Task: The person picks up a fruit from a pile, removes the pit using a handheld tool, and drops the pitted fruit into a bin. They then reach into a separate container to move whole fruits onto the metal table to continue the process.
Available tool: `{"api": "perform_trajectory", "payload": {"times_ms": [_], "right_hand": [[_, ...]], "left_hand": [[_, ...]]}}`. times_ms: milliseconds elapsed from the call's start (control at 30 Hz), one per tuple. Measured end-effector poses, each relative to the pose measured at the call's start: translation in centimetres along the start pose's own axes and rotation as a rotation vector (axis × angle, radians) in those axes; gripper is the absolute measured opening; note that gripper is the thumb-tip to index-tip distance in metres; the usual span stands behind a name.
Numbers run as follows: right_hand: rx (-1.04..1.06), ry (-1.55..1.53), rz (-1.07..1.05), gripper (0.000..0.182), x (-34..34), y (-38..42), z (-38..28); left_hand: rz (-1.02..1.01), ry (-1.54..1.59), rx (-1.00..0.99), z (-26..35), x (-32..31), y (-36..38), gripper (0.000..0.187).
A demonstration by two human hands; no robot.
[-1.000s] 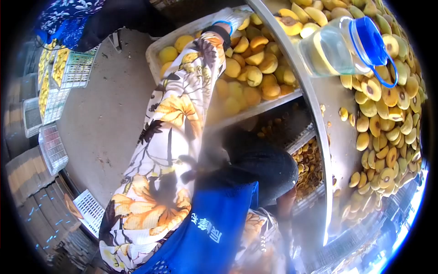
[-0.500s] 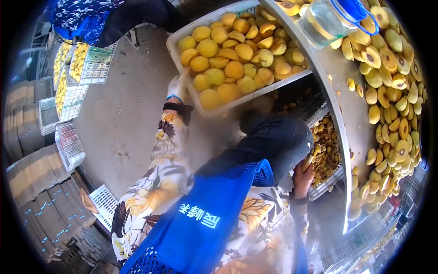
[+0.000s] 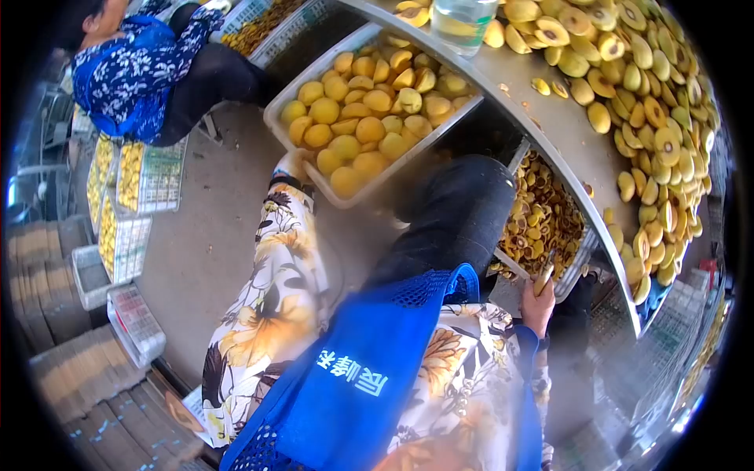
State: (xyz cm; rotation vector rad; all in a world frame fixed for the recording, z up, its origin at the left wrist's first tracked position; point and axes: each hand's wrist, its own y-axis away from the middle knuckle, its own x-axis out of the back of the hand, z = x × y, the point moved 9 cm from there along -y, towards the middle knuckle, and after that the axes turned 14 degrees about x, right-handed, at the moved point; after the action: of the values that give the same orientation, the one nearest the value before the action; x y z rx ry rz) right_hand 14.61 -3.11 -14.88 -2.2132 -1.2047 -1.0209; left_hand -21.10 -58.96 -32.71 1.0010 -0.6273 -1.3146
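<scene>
My left hand [image 3: 292,166], pale as if gloved, is at the near left corner of a white crate [image 3: 276,118] full of yellow fruit [image 3: 345,147]; its fingers are partly hidden at the rim. My right hand [image 3: 538,302] is closed around a small tool with a tan handle [image 3: 543,279], beside a lower crate [image 3: 581,263] of cut fruit pieces [image 3: 542,216]. The fruit crate stands beyond my knee, against the curved metal table edge [image 3: 542,149].
Halved fruit [image 3: 656,141] is heaped on the table at the right, near a clear water jar [image 3: 463,23]. A person in blue [image 3: 141,71] sits at the upper left. Fruit crates [image 3: 145,184] and stacked cardboard [image 3: 102,369] line the left side.
The view has shifted, bringing more of the seated person into sight. My right hand now shows more clearly with the tool, lower in the view. My left hand remains at the crate's corner.
</scene>
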Motion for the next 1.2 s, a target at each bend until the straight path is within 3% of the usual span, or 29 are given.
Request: {"api": "perform_trajectory", "payload": {"times_ms": [100, 167, 200, 267, 367, 600, 700, 767, 833, 900, 933, 1033, 1100, 1167, 1200], "right_hand": [[0.076, 0.042, 0.024, 0.021, 0.8, -0.9, -3.9], [0.046, 0.022, -0.018, 0.022, 0.3, -1.0, -4.3], [0.138, 0.03, 0.006, 0.039, 0.0, -1.2, -3.6], [0.191, 0.041, 0.013, 0.034, 0.6, -2.8, -5.8], [0.245, 0.034, 0.011, 0.032, 1.6, -5.4, -9.4], [0.506, 0.009, -0.018, 0.019, 2.5, -9.1, -14.1], [0.452, 0.053, -0.064, 0.02, 2.4, -9.8, -13.2], [0.438, 0.08, -0.132, 0.021, 1.8, -9.9, -12.5], [0.513, 0.171, -0.112, 0.022, 0.7, -9.8, -10.9], [0.4, 0.19, -0.241, 0.026, -0.8, -9.0, -9.8], [0.362, 0.203, -0.273, 0.027, -1.6, -8.4, -9.5], [0.424, 0.171, -0.272, 0.03, -2.6, -6.8, -11.0], [0.338, 0.153, -0.283, 0.028, -3.2, -6.7, -10.7], [0.353, 0.107, -0.222, 0.027, -3.8, -6.6, -11.7], [0.359, 0.09, -0.187, 0.026, -3.9, -6.5, -12.3]], "left_hand": [[-0.049, 0.114, -0.088, -0.4, -1.2, 0.0, 0.023], [-0.042, -0.008, -0.086, -0.7, 0.4, -2.2, 0.022], [-0.022, -0.064, -0.1, -1.2, 0.9, -2.6, 0.021], [-0.038, -0.058, -0.05, -2.1, 0.3, -1.5, 0.032], [-0.111, -0.016, -0.126, -4.2, -2.7, 3.9, 0.03], [-0.122, -0.134, -0.349, -14.5, 5.8, -4.8, 0.026], [0.003, -0.176, -0.272, -17.3, 8.6, -2.5, 0.025], [0.22, -0.511, -0.156, -17.4, 9.7, 3.2, 0.028], [-0.055, -0.329, -0.345, -18.1, 14.9, -0.8, 0.034], [-0.15, 0.087, -0.142, -15.1, 13.7, 4.1, 0.037], [-0.175, -0.059, -0.145, -14.3, 14.0, 5.2, 0.039], [0.22, -0.336, 0.176, -10.0, 12.9, 13.9, 0.044], [0.579, -0.604, 0.265, -5.3, 12.4, 19.1, 0.048], [1.086, -1.08, -0.097, 2.1, 13.7, 18.9, 0.053], [1.18, -1.046, -0.415, 5.1, 11.4, 19.3, 0.055]]}}
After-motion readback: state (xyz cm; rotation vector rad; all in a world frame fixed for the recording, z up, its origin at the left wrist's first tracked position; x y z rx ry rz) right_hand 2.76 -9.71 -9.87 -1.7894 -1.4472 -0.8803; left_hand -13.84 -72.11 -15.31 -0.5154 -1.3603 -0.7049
